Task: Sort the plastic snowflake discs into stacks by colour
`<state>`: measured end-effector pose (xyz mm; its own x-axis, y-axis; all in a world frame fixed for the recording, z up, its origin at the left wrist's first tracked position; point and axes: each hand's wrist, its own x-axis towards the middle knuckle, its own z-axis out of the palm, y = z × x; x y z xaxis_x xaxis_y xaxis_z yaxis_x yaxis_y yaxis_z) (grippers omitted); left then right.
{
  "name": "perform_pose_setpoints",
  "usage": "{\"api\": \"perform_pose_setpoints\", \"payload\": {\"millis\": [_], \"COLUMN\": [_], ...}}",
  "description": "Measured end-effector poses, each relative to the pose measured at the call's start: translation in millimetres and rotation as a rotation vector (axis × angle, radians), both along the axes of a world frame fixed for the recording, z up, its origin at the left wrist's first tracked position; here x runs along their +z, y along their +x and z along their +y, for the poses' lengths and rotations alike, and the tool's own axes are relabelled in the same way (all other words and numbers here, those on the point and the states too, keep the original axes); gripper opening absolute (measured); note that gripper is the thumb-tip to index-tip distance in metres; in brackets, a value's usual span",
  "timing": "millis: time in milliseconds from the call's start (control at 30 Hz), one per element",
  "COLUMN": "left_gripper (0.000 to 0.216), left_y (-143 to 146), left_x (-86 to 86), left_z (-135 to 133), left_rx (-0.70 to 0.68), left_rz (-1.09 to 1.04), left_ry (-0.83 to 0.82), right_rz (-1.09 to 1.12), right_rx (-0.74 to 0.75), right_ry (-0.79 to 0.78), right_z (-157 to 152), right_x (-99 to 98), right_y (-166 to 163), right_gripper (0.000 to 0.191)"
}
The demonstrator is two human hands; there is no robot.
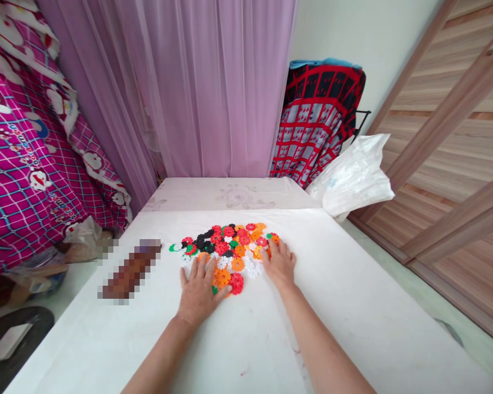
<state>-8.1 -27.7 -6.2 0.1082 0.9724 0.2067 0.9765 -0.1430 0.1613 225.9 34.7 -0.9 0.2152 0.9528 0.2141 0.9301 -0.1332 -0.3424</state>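
A spread pile of flower-shaped plastic discs [221, 248] in red, orange, black, white and green lies on the white-covered table [246, 339]. My left hand [198, 291] rests flat at the near left side of the pile, fingers apart and partly over some orange discs. By its thumb lies a red disc [237, 283]. At the right edge of the pile, my right hand [280, 264] lies with its fingers stretched out, touching discs there. Several white discs [252, 265] sit between the two hands. Whatever is under the palms is hidden.
A pixelated brown-red object [129, 272] lies on the table's left side. Beyond the far right corner stands a white plastic bag [353, 175]. Purple curtains [209, 87] hang behind the table; a wooden wardrobe [447, 158] stands to the right. At lower left is a dark round stool [20, 342].
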Motion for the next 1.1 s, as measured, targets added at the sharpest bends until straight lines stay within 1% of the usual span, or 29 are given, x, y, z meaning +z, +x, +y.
{"api": "perform_pose_setpoints", "payload": {"millis": [33, 100, 167, 200, 233, 300, 400, 467, 500, 567, 600, 667, 733, 800, 833, 867, 900, 933, 967, 1000, 1067, 1100], "left_gripper": [0.079, 0.076, 0.072, 0.07, 0.07, 0.068, 0.069, 0.071, 0.071, 0.069, 0.066, 0.063, 0.062, 0.057, 0.056, 0.056, 0.058, 0.06, 0.062, 0.064, 0.062, 0.059], "left_y": [3, 10, 12, 10, 6, -9, -40, -55, -59, -59, -56, -45, -35, -30, -29, -29, -29, -30, -29, -28, -25, -22], "left_x": [2.2, 7.2, 11.3, 12.6, 13.3, 13.0, 10.5, 8.7, 7.7, 5.1, 3.3, -1.3, -6.4, -10.2, -11.2, -11.3, -10.8, -9.7, -8.2, -6.7, -4.3, -3.7], "left_z": [2, 9, 16, 20, 23, 28, 39, 50, 55, 64, 66, 63, 53, 40, 35, 30, 26, 24, 22, 21, 19, 17], "left_rx": [-0.019, -0.046, -0.032, -0.019, -0.003, 0.054, 0.248, 0.345, 0.366, 0.318, 0.259, 0.127, 0.019, -0.056, -0.049, -0.008, 0.051, 0.113, 0.158, 0.17, 0.095, 0.031], "left_rz": [0.009, 0.025, 0.04, 0.047, 0.051, 0.042, 0.02, 0.017, 0.01, -0.033, -0.07, -0.158, -0.253, -0.329, -0.345, -0.344, -0.333, -0.315, -0.297, -0.286, -0.288, -0.298], "left_ry": [-0.018, -0.032, -0.009, 0.007, 0.021, 0.037, 0.073, 0.074, 0.067, 0.057, 0.061, 0.091, 0.13, 0.157, 0.172, 0.183, 0.187, 0.18, 0.165, 0.143, 0.103, 0.094], "right_rz": [-0.007, -0.007, 0.019, 0.042, 0.067, 0.102, 0.079, 0.039, 0.025, 0.029, 0.051, 0.123, 0.182, 0.186, 0.171, 0.151, 0.134, 0.125, 0.129, 0.143, 0.2, 0.238], "right_rx": [0.06, 0.249, 0.455, 0.529, 0.572, 0.574, 0.556, 0.634, 0.681, 0.73, 0.716, 0.611, 0.444, 0.232, 0.127, 0.039, -0.009, -0.001, 0.062, 0.164, 0.357, 0.4], "right_ry": [-0.034, -0.048, -0.009, 0.023, 0.06, 0.137, 0.218, 0.239, 0.247, 0.277, 0.306, 0.386, 0.456, 0.47, 0.453, 0.425, 0.394, 0.365, 0.341, 0.329, 0.353, 0.385], "right_z": [4, 8, 9, 6, 3, -8, -28, -39, -42, -43, -41, -34, -26, -18, -16, -13, -12, -11, -10, -9, -8, -9], "right_x": [2.0, 6.0, 8.6, 8.9, 8.5, 6.2, 1.7, -0.3, -0.9, -2.5, -3.7, -7.7, -13.3, -19.0, -21.3, -23.0, -24.3, -25.1, -25.4, -25.5, -25.0, -24.7], "right_y": [-6, -22, -36, -40, -42, -40, -35, -36, -38, -43, -44, -41, -32, -21, -16, -12, -10, -10, -10, -11, -13, -13], "right_gripper": [0.053, 0.05, 0.044, 0.041, 0.039, 0.037, 0.038, 0.042, 0.041, 0.035, 0.032, 0.029, 0.03, 0.031, 0.033, 0.036, 0.039, 0.04, 0.04, 0.038, 0.036, 0.035]}}
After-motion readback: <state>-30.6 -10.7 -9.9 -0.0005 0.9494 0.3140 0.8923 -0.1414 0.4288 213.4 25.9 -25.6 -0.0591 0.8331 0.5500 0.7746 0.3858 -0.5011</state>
